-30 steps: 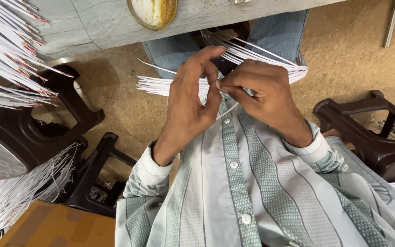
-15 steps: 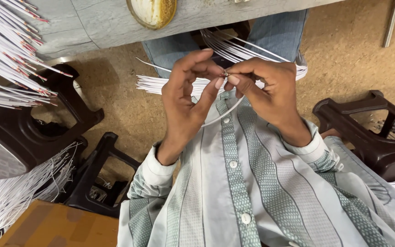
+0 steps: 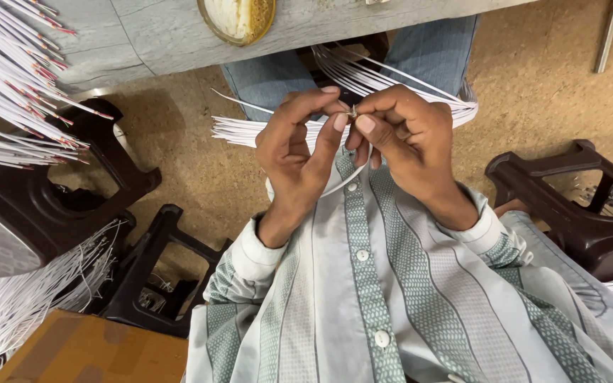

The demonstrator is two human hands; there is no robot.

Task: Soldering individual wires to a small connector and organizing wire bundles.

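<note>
Fingertips of left hand (image 3: pixel 299 152) and right hand (image 3: pixel 406 138) together, each grip pinched on small metal wire tip (image 3: pixel 353 112); white wires (image 3: pixel 264 131) just below

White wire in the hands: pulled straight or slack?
Slack. The white wire sags in a loop below the left hand and right hand, fingertips pinching its end.

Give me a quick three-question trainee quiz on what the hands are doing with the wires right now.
1. True or false: both hands pinch one small metal piece between their fingertips.
2. What lies across the lap under the hands?
A. white wires
B. a coil of rope
C. a folded cloth
3. What colour are the tips of the wire bundle at upper left?

Key:
1. True: left hand and right hand meet on it.
2. A, white wires.
3. Red.
</note>
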